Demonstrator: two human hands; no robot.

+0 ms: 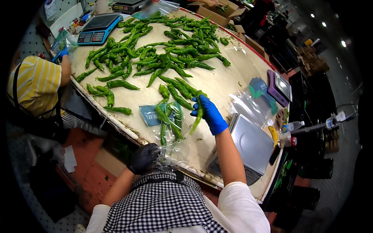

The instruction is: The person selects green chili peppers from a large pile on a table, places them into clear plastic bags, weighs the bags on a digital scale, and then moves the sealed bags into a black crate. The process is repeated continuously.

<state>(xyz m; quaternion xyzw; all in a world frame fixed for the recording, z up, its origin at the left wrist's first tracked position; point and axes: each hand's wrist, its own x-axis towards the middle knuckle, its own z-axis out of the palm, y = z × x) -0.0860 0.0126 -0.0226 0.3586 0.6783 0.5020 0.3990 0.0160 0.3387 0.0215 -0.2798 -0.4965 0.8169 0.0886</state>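
My left hand point(144, 158), in a black glove, grips the gathered edge of a clear plastic bag point(174, 145) at the table's near edge. Several long green peppers point(163, 134) lie in or under the bag, seen through the film, beside a teal printed panel point(148, 116). My right hand point(208, 113), in a blue glove, holds a green pepper point(199, 115) above the table, up and to the right of the bag. A large spread of green peppers point(186, 49) covers the far and left parts of the pale tabletop point(230, 84).
A steel-topped scale point(250, 142) stands right of my right forearm. Beyond it lie flat plastic bags point(250, 102), a purple scale point(278, 88), a banana point(273, 135) and a bottle point(293, 125). A blue scale point(99, 29) stands far left, near a co-worker in yellow point(38, 84). Cardboard boxes point(218, 14) stand beyond.
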